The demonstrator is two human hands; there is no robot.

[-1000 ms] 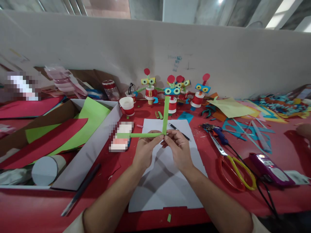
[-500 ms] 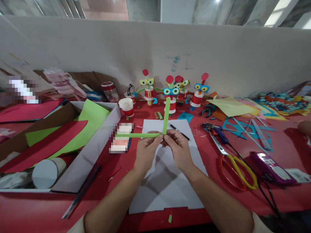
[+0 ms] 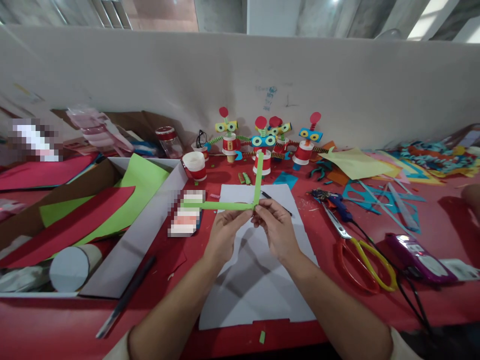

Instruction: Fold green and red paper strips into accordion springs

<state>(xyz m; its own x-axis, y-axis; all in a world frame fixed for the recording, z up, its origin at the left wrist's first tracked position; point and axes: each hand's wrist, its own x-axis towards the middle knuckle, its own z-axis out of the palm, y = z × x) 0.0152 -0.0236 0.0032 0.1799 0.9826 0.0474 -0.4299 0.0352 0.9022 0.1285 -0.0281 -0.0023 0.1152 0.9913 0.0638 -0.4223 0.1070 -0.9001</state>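
A smooth red tabletop (image 3: 56,322) runs up to a flat off-white partition wall (image 3: 150,65) marked with faint blue handwriting (image 3: 270,95), and above its top edge appear mottled grey concrete-like surfaces (image 3: 221,17), a flat brownish-pink panel (image 3: 161,15) and, upper right, a slanting strip of bright pale light (image 3: 431,20).

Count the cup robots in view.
4: left robot; front middle robot; rear middle robot, partly hidden behind the front one; right robot. Another could be hidden behind them.
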